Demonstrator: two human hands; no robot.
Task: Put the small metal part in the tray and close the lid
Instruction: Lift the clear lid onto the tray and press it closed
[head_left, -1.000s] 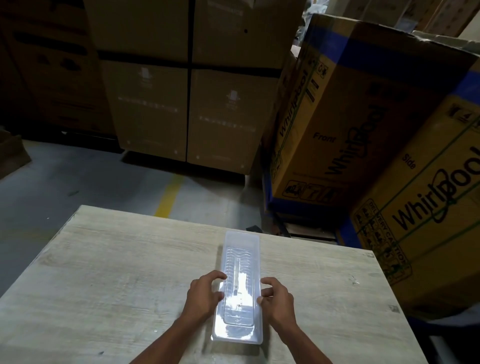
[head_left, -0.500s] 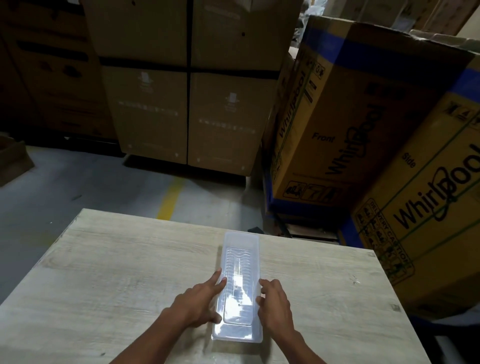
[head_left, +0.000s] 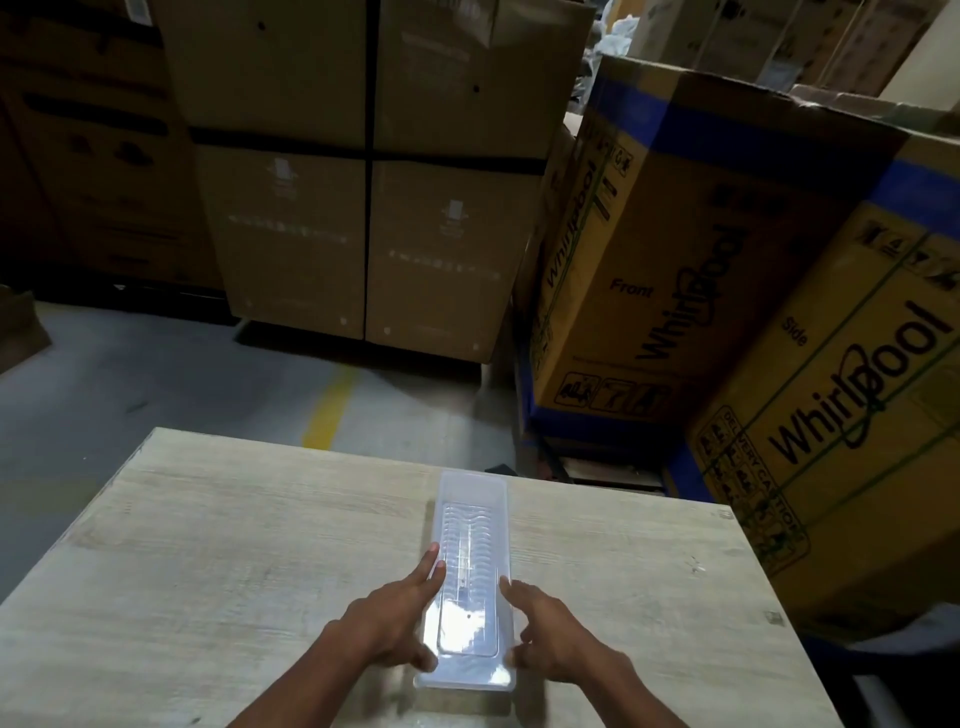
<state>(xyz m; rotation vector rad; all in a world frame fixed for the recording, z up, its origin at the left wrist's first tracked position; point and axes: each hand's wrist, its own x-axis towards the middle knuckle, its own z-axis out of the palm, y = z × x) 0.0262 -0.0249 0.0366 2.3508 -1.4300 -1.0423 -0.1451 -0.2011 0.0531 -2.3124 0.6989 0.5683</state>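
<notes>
From the head camera, a long clear plastic tray (head_left: 470, 582) lies flat on a pale wooden table (head_left: 234, 545). Its long side runs away from the person, so one short end is close to the body and the other points toward the far edge of the table. The clear lid (head_left: 467, 566) lies flat on top of the tray. A tiny dark speck shows through the lid near the close end, but it is too small to tell what it is.

The left hand (head_left: 387, 618) is open, with its fingers stretched along the left side of the tray, touching it. The right hand (head_left: 553, 636) is open too, fingers loosely spread, right beside the right edge of the tray. Neither hand grips anything.

Big brown cardboard boxes (head_left: 779, 322) stand behind the table, and a yellow line (head_left: 330, 410) runs across the grey floor.
</notes>
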